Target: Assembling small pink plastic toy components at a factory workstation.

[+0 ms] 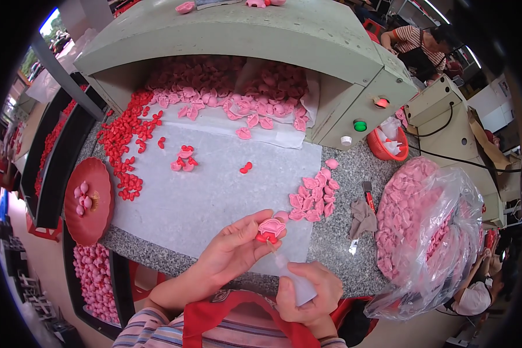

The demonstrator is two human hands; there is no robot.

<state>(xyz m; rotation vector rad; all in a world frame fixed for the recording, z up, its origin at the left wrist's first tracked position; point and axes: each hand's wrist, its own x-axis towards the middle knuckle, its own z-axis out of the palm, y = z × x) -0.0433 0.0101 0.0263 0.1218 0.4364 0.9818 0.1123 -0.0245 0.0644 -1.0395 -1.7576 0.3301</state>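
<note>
Between the fingertips of my left hand (232, 246) is a small pink leaf-edged plastic piece (271, 227) with a red bow-like piece (265, 238) at its lower side. My right hand (319, 287) is wrapped round a translucent squeeze bottle (298, 283), tilted so its thin nozzle meets or nearly meets the red part; I cannot tell whether they touch. Just beyond my left fingers lies a group of loose pink pieces (313, 197). A lone red piece (246, 167) and a small cluster of joined pink and red pieces (184, 159) rest on the white sheet (214, 191).
A green-grey machine housing (232, 37) holds heaped pink pieces (255, 107). Many red pieces (124, 148) lie left, near a red plate (94, 229). To the right are a grey cloth (362, 220), a brush (369, 197), a bulging plastic bag (412, 220) and a red basket (383, 149).
</note>
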